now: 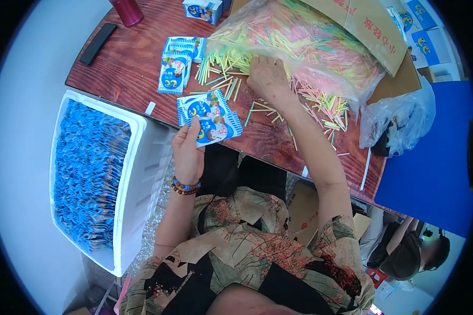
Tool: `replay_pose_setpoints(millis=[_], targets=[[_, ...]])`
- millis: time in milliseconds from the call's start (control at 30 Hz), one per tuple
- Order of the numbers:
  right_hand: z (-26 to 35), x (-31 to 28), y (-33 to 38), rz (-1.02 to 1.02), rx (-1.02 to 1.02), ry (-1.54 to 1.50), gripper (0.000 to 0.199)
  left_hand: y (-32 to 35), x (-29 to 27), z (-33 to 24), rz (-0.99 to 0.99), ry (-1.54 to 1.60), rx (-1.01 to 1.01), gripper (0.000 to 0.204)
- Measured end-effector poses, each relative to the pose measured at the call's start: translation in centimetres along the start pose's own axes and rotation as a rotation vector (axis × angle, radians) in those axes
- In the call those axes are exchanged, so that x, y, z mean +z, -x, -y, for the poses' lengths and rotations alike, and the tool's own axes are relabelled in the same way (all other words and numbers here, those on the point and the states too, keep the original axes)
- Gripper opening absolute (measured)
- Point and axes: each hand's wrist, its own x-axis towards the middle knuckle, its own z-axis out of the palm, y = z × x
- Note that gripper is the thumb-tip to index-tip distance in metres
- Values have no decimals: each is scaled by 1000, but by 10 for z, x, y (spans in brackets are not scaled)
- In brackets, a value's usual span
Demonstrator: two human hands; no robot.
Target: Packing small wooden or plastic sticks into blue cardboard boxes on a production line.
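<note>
My left hand, with a beaded bracelet at its wrist, pinches a few small blue-and-white printed packets fanned over the near table edge. My right hand reaches across to the pile of thin pastel sticks, its fingers curled down among them at the mouth of a clear plastic bag. Whatever those fingertips grip is hidden. The bag, full of yellow, pink and green sticks, spills onto the table. More packets lie stacked to the left of the pile.
A white foam box densely filled with blue packets stands at left. Behind the bag is an open cardboard box. A crumpled plastic bag, a black bar-shaped object and a dark red cup are around. Another person sits at lower right.
</note>
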Motion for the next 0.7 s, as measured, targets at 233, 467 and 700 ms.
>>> replay_pose_setpoints(millis=[233,467,700], targets=[[-11,19,9,-215,-66,-6,25,-2,-4,3,-5,19,-15,18],[-23,3,13,-16,31,-313,31,-1,-4,3,26,21,-8,18],[-31,-12,20,94,118,-602,47,0,-3,4,17,19,-7,18]])
